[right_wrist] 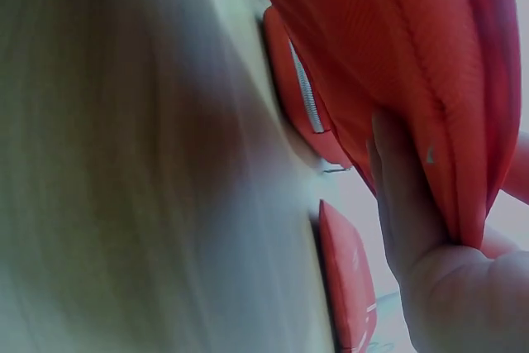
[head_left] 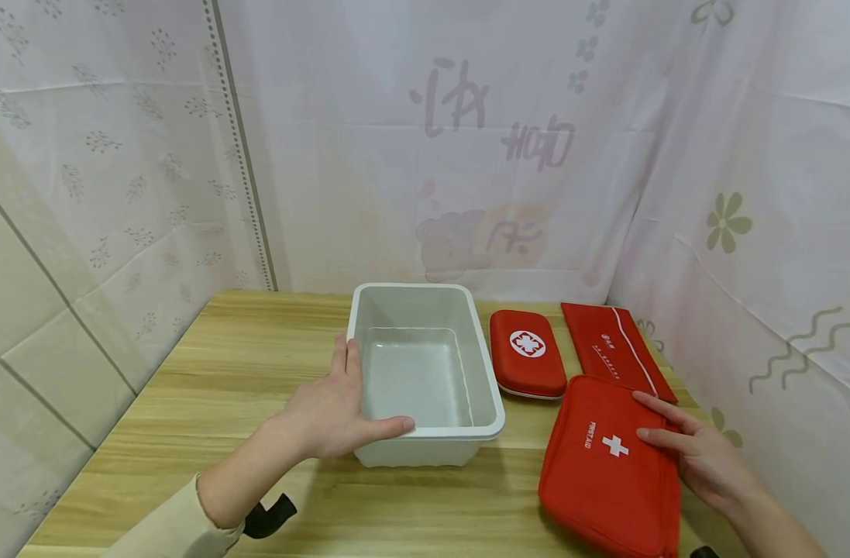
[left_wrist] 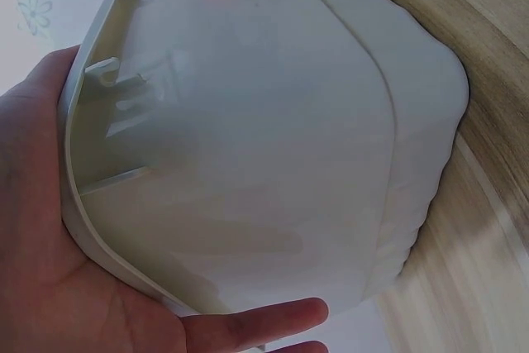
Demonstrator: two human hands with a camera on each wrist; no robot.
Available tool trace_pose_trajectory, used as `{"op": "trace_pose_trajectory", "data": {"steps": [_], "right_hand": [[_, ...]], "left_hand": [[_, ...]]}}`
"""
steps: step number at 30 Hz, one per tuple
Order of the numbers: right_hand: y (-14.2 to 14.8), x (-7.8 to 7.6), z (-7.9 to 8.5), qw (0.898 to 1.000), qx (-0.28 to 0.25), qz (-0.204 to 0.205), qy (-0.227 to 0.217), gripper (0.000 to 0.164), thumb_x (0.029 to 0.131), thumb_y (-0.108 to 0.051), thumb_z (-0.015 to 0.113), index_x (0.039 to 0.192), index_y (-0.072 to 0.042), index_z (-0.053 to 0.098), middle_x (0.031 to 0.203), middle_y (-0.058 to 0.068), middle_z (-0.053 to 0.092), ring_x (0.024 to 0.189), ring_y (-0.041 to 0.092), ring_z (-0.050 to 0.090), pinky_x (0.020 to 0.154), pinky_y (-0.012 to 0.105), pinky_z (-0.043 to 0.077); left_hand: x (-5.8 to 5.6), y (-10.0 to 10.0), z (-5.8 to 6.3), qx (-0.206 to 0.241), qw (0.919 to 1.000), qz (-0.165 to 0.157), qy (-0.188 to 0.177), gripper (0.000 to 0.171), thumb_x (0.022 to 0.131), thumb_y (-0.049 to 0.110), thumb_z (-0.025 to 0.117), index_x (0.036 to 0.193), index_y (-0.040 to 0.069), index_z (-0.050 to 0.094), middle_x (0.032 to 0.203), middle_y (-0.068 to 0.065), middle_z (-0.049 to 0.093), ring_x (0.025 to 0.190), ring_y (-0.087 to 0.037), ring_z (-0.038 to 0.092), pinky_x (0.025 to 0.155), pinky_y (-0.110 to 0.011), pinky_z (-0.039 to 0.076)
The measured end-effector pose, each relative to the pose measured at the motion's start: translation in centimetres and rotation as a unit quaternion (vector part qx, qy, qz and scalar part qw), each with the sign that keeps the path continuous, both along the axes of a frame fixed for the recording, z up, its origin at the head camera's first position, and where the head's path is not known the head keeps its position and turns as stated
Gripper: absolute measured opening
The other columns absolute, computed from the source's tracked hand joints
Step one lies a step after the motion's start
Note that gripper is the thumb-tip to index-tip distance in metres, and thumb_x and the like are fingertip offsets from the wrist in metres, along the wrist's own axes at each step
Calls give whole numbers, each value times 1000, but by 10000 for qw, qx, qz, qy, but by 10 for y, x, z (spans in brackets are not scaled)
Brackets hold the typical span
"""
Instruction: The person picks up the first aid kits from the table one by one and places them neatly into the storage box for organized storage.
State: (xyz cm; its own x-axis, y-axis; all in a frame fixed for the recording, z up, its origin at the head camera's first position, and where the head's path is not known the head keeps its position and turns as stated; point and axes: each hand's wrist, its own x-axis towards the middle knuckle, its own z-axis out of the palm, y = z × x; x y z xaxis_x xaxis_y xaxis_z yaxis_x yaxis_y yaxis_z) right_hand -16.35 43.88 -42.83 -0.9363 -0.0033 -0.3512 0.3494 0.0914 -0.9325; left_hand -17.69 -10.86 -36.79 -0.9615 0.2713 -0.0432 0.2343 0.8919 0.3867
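A pale grey plastic basin (head_left: 428, 434) stands on the table. My left hand (head_left: 334, 415) lies against its near left corner, thumb stretched along the front rim and straight fingers along the left side. The left wrist view shows the palm at the rim and fingers (left_wrist: 264, 326) beside the outer wall. My right hand (head_left: 710, 457) grips the right edge of a red first aid bag (head_left: 606, 488) with a white cross. In the right wrist view the bag (right_wrist: 397, 64) is pinched between thumb and fingers, tilted above the tabletop.
A red hard zip case (head_left: 529, 364) with a round white emblem lies right of the basin. Behind the bag is a flat red pouch (head_left: 613, 349) with a white stripe. Patterned curtains (head_left: 431, 178) enclose the wooden table (head_left: 271, 349) at the back and sides.
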Motion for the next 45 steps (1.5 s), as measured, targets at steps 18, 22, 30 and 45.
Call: {"op": "trace_pose_trajectory", "data": {"steps": [18,22,30,45], "right_hand": [[-17,-10,30,9999,-128,83,60,53,114,-22,62,149,-61,58,142,-9,40,111,6,67,93,36,66],[-21,-15,35,9990,-205,242,306,54,114,-19,60,154,-56,57,136,-15,49,111,7,69,92,36,66],[-30,-23,47,9957,-458,469,659,56,114,-16,59,160,-48,54,136,-17,54,113,9,69,92,38,66],[-50,-34,70,9847,-1090,867,1048,53,115,-8,53,156,-40,62,136,-17,62,115,10,71,91,36,66]], "left_hand": [[0,0,1,-15,10000,-3,-1,152,80,95,66,172,-10,5,180,-37,1,87,-33,75,71,-45,61],[0,0,0,-17,10000,5,1,152,80,95,66,172,-10,5,180,-37,2,88,-33,75,72,-46,61],[0,0,0,19,10000,-1,33,153,79,95,66,172,-10,7,180,-37,4,87,-33,75,73,-47,61],[2,0,0,56,10000,40,-9,153,79,95,67,172,-9,6,180,-36,3,80,-30,72,72,-46,61]]}}
